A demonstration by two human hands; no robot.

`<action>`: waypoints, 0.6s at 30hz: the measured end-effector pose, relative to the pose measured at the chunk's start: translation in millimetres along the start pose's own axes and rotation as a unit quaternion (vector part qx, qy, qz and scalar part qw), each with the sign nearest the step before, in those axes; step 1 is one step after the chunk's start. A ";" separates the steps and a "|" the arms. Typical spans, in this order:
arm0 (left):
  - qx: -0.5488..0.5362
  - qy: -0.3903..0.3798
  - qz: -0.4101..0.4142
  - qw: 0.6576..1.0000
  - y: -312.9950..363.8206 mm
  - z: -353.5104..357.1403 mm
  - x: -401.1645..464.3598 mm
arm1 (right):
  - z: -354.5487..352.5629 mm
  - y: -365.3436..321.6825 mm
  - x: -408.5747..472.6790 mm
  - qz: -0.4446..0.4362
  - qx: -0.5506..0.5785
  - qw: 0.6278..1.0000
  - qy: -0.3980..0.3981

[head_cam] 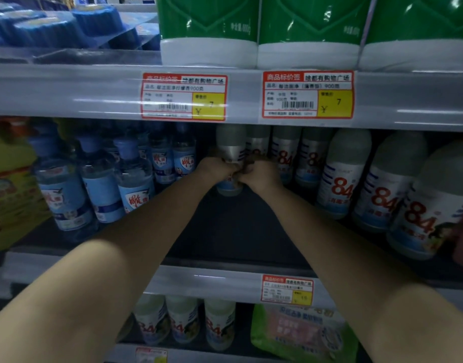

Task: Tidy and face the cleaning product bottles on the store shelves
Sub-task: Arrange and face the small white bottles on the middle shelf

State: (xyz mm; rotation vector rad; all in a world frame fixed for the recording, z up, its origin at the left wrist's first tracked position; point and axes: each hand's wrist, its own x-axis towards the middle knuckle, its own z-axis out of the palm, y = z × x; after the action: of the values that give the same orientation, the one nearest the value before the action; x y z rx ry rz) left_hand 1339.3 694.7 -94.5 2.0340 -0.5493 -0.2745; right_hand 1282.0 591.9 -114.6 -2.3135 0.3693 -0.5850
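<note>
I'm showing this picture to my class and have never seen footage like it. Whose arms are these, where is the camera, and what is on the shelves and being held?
There is no machine here. A person wears a wide-angle camera on the head, so you look forward and down along their own bare arms into a store shelf.

Both hands, the left hand and the right hand, grip one white bottle deep on the middle shelf. To its right stand more white bottles marked 84; to its left, clear blue-capped bottles. The space in front of the held bottle is bare.

Above sit big green-and-white bottles, with red and yellow price tags on the shelf edge.
</note>
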 end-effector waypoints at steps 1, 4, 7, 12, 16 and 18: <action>-0.014 -0.005 -0.007 1.000 -0.5 -1.7 0.9 | 0.1 1.4 -0.6 -0.006 0.002 1.000 0.001; -0.025 -0.015 -0.011 1.000 -2.2 -3.8 2.8 | 2.1 4.5 -0.1 -0.015 0.015 1.000 0.004; -0.021 -0.011 -0.008 1.000 -2.5 -2.4 4.6 | 3.4 6.0 1.0 -0.007 0.019 1.000 0.004; 0.018 0.004 -0.003 1.000 -2.1 -0.6 2.7 | 2.8 5.4 -0.5 -0.012 -0.005 1.000 -0.003; 0.179 0.008 0.023 0.983 1.5 5.0 -8.7 | -7.4 6.8 -6.6 -0.028 -0.055 0.998 0.005; 0.323 0.007 0.005 0.946 2.9 12.8 -15.2 | -21.3 7.5 -17.0 -0.036 -0.083 0.996 0.024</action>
State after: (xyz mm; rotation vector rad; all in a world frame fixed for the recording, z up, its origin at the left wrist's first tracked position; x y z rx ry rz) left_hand 1320.1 691.1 -98.8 2.6610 -0.7035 -0.0717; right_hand 1255.9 581.5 -111.3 -2.4837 0.3697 -0.6677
